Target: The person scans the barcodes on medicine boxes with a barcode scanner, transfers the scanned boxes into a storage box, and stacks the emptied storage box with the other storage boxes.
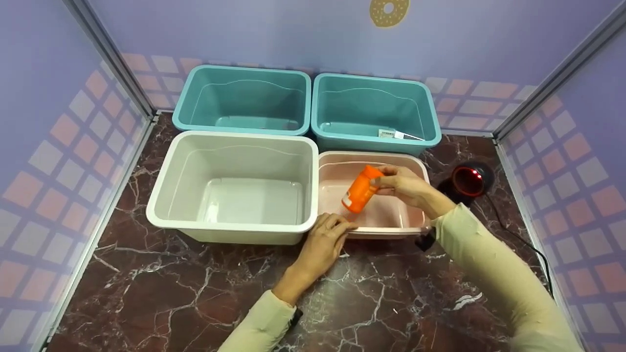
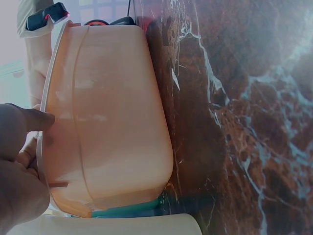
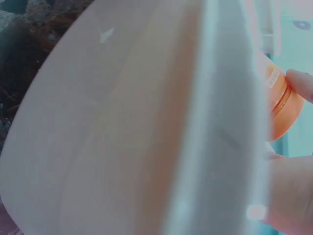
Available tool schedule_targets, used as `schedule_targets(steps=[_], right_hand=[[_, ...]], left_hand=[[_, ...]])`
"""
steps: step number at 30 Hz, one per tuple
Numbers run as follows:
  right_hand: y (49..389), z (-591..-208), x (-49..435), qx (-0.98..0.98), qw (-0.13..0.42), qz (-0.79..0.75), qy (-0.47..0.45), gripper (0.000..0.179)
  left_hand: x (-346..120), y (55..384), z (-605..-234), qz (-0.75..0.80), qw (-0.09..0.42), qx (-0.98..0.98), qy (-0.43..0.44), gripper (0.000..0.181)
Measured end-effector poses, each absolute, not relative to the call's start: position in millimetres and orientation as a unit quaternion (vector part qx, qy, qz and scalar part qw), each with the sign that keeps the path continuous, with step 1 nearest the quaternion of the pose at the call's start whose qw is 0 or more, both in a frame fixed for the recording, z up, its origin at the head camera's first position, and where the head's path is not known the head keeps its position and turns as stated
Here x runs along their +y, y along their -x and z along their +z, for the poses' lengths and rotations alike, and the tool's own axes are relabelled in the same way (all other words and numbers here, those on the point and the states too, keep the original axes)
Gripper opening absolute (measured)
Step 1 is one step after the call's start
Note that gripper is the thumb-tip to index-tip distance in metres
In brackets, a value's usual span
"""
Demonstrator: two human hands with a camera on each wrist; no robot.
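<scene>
My right hand holds an orange bottle tilted over the inside of the pink bin, its lower end toward the left. A pale label shows on the bottle, and in the right wrist view the bottle is partly hidden behind the bin's blurred rim. With my left hand I grip the pink bin's front rim near its left corner. In the left wrist view, one digit of that hand lies against the bin's outer wall, while other fingers are behind the rim.
A larger white bin stands directly left of the pink one. Behind them are two teal bins; the right one contains a white tagged item. A black device with red lights stands at right, its cable running forward.
</scene>
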State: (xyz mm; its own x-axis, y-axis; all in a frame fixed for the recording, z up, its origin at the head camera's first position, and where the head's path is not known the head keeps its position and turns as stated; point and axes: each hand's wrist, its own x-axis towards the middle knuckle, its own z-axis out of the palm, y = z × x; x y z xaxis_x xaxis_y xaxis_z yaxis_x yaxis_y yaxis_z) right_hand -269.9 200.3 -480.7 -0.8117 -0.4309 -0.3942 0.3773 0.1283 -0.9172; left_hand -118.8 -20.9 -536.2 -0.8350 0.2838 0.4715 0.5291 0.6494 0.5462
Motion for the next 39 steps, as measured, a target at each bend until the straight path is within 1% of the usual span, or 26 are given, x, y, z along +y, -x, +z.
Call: schedule_targets(steps=[9, 15, 26, 34, 39], right_hand=[[265, -470, 218, 0.654, 0.267, -0.707, 0.03, 0.033], [262, -462, 231, 0.639, 0.227, -0.735, 0.021, 0.032], [252, -448, 264, 0.643, 0.148, -0.752, -0.002, 0.025], [245, -441, 283, 0.621, 0.093, -0.778, -0.02, 0.023], [242, -441, 297, 0.61, 0.066, -0.789, -0.034, 0.018]], left_hand=[[-20, 117, -537, -0.358, 0.177, -0.888, 0.229, 0.023], [-19, 116, -536, -0.357, 0.167, -0.891, 0.226, 0.024], [-18, 116, -536, -0.352, 0.171, -0.892, 0.227, 0.022], [-18, 116, -535, -0.352, 0.152, -0.897, 0.218, 0.022], [-18, 117, -534, -0.349, 0.16, -0.896, 0.222, 0.022]])
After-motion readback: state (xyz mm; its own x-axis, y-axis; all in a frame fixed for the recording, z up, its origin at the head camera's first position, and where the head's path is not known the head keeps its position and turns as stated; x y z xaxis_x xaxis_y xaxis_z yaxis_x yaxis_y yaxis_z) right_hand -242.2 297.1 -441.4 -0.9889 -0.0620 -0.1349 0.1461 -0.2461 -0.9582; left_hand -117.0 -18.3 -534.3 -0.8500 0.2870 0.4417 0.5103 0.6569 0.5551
